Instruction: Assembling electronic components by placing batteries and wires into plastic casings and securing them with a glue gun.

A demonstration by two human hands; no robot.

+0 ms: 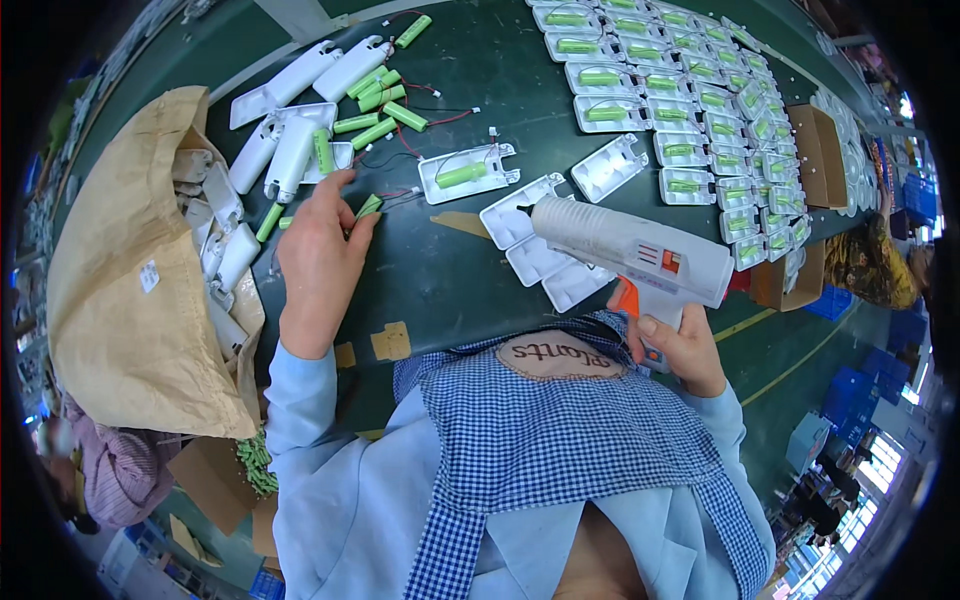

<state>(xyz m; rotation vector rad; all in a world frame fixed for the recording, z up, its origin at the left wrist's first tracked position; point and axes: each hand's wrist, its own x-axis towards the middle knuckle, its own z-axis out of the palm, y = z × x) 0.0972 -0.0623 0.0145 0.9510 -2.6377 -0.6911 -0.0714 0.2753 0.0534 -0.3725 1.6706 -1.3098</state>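
Note:
My right hand is wrapped round the handle of a white glue gun with an orange trigger. Its nozzle points left, over several white plastic half-shells on the dark green table. My left hand reaches over the left side of the table, thumb and fingers apart. A green battery cell with thin wires lies by its thumb and fingers; whether they touch it I cannot tell. Just beyond are more green cells and white casings. Between my hands, one white shell has a green cell in it.
At the left stands a beige sack full of white casings. Rows of white shells with green cells cover the far right of the table. Cardboard boxes stand beyond them, near another person's patterned sleeve. Tape pieces stick to the near edge.

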